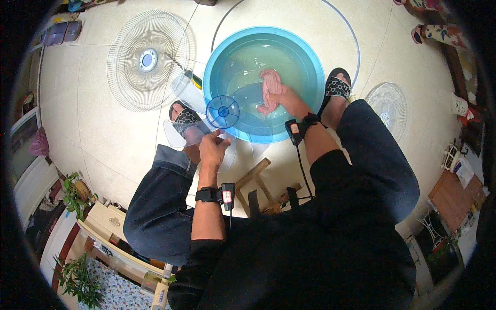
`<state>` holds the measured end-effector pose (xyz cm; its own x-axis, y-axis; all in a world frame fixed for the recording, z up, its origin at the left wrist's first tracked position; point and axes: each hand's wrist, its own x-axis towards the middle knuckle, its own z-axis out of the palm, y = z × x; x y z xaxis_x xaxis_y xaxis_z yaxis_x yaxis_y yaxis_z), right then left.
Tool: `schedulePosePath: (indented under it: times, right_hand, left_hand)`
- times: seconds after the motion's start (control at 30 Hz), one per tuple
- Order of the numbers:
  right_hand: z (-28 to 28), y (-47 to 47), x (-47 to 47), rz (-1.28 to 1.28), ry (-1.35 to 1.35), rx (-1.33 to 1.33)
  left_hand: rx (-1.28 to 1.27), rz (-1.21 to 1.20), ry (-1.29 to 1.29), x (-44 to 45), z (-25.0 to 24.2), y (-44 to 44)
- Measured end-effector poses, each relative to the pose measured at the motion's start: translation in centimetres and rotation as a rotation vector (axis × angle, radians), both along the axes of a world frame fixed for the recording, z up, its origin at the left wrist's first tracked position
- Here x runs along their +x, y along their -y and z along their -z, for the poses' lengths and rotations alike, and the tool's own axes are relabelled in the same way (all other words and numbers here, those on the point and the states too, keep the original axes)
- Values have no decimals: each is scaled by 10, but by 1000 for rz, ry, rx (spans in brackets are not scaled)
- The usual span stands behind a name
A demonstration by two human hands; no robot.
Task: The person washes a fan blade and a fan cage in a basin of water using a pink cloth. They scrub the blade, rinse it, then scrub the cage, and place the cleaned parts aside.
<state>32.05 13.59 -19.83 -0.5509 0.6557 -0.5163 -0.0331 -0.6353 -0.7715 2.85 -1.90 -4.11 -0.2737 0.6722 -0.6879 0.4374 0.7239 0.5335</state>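
Note:
A transparent fan blade wheel with a blue hub (pixel 223 112) leans over the near left rim of a blue plastic basin (pixel 264 31) that holds water. My left hand (pixel 214 149) is at the wheel's near side, just below the hub, its fingers bent at a clear blade; the exact grip is hard to see. In the basin, above or at the water, my right hand (pixel 285 99) grips a wet pink cloth (pixel 271 87) against the blades. Both wrists wear black straps with small boxes.
A round wire fan grille (pixel 128 58) lies on the tiled floor at left, beside a yellow-and-black handle (pixel 193 78). A second grille (pixel 391 108) is right of my leg. A hose (pixel 354 38) curves behind the basin. A wooden stool (pixel 254 172) stands between my knees.

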Motion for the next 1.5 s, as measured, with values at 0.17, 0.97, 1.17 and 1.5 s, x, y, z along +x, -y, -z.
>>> schedulePosePath:
  times: [0.17, 0.97, 1.17, 1.5]
  right_hand:
    - [-7, -1, -31, 174, 245, 27]
    - [-39, 2, -18, 11, 853, 239]
    - [-100, 0, -22, 2, 961, 277]
    - [-125, 21, -50, 214, 812, 342]
  left_hand:
    - [-21, -58, 37, 3, 2, 1]
    - [-141, -161, -122, 37, -5, -2]
    - [-70, -183, -62, 37, 12, 6]
    - [-24, -139, -127, 35, 29, 17]
